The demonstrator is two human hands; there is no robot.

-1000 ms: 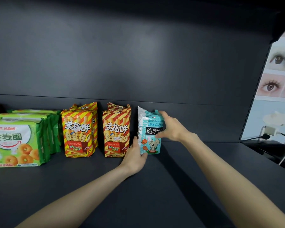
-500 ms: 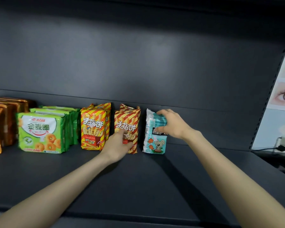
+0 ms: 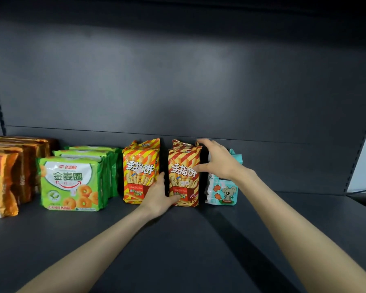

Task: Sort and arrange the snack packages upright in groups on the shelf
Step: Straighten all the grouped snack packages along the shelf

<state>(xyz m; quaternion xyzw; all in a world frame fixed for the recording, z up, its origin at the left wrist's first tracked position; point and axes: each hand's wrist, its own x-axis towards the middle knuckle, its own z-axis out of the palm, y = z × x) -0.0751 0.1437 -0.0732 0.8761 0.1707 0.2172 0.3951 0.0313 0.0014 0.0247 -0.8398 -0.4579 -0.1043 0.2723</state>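
Dark shelf board (image 3: 178,261) lies bare nearest us, with both forearms reaching across it. Left hand (image 3: 159,197) cups the lower left corner of the right striped biscuit-stick pack (image 3: 183,178), thumb up in the gap beside it and fingers across its front foot. Right hand (image 3: 218,163) takes the same pack's upper right corner, thumb on the printed face and fingers hooked over the crimped top. The pack stands upright near the back of the shelf, between the left striped biscuit-stick pack (image 3: 138,172) and a teal mouse-print pack (image 3: 224,193), with a narrow dark gap on each side. We judge it a light, air-puffed film bag: soft walls, slick skin that should slide easily on the painted board, brittle sticks inside. Best hold is low at a side edge plus the top seam, as now; squeezing the middle risks breakage. We judge it will tip easily if pushed high only. Sideways room is tight, so any shift left closes on its twin. Open board runs in front of the row and right of the teal pack. Further left stand green ring-biscuit packs (image 3: 70,182) and orange-gold packs (image 3: 2,182), in rows front to back. Back panel (image 3: 178,81) sits close behind the row, leaving little depth.
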